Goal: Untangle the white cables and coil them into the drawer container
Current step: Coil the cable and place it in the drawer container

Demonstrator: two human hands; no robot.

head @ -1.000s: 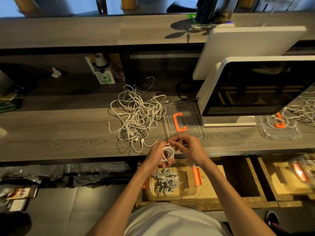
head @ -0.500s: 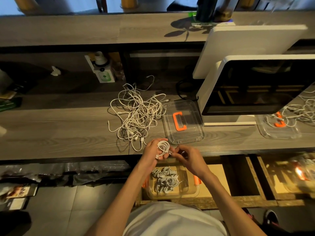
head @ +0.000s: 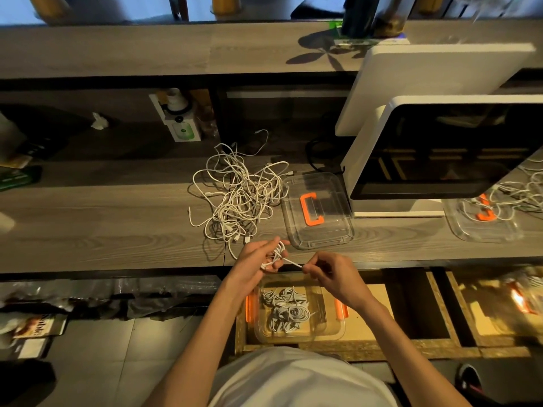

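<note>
The left hand point(head: 258, 258) grips a small white coil point(head: 276, 255), its fingers curled round the loops, just above the clear container point(head: 332, 330) in the open drawer. The right hand point(head: 332, 273) pinches the coil's free tail point(head: 292, 262) between thumb and fingertips. The cable looks light, limp and springy, likely to unwind if released; holding it across the loops seems best. Beyond the container, a tangled pile point(head: 238, 198) lies on the worktop point(head: 102, 224).

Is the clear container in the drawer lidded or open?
Open: container shows coiled cables uncovered; an orange-handled lid lies on the counter.
</note>
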